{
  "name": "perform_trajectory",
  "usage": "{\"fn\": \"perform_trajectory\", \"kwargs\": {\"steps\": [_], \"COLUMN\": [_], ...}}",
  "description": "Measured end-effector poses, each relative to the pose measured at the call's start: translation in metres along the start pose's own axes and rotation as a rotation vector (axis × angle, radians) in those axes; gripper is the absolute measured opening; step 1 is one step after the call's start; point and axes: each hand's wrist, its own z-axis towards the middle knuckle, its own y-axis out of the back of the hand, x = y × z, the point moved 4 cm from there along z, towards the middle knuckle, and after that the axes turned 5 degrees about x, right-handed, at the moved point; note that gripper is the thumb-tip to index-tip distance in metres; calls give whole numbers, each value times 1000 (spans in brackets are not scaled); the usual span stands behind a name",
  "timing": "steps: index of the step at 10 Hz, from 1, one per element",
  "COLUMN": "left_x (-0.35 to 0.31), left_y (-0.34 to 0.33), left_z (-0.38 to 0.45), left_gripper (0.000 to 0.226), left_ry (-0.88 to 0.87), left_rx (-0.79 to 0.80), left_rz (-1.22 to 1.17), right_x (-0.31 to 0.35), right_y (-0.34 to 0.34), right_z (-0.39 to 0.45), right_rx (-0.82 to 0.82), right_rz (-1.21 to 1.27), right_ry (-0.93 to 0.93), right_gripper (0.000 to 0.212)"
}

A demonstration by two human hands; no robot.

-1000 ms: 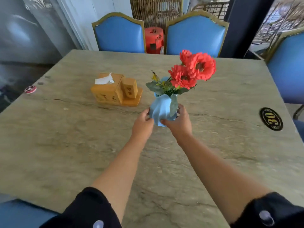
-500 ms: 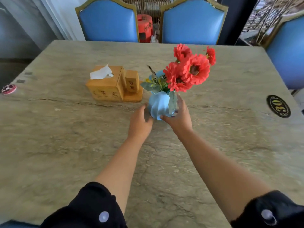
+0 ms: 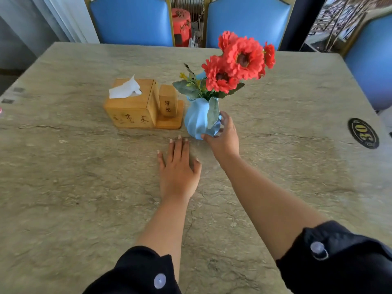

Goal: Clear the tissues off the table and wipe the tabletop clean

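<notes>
Tissue (image 3: 125, 90) is seen poking up white from the slot of a wooden box (image 3: 131, 107), left of the middle of the table (image 3: 63, 177). Carved characters are shown on the box's front. A small wooden holder (image 3: 168, 103) is set on the same base, just right of the box. Touching or just beside that base's right end, a blue vase (image 3: 198, 119) is stood upright, filled with red flowers (image 3: 239, 62) and grey-green leaves.

Nearer the viewer, the left hand (image 3: 179, 168) is laid flat on the table, palm down, fingers straight and slightly spread; nothing is held in its grip. Its fingertips are pointed toward the vase's foot, close to it but apart from it. The right hand (image 3: 223, 137) is placed at the vase's right side, low down; its thumb is pressed against the base and its fingers are curled round the back, so the vase is held in that grip. Black sleeves with pale buttons are seen at both forearms.

Farther right, a dark oval plaque (image 3: 363, 133) marked 30 is fixed near the table's edge. Blue chairs (image 3: 131, 20) are ranged behind the table and at the right.
</notes>
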Motion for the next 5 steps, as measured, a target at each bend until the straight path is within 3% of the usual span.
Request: {"fn": "perform_trajectory", "kwargs": {"steps": [5], "left_x": [-3], "left_y": [5], "left_z": [-2], "left_gripper": [62], "left_ry": [-1], "left_rx": [-24], "left_rz": [2], "right_x": [16], "right_y": [-10], "right_z": [30], "right_rx": [-68], "right_rz": [17], "right_ry": [-32], "right_gripper": [80]}}
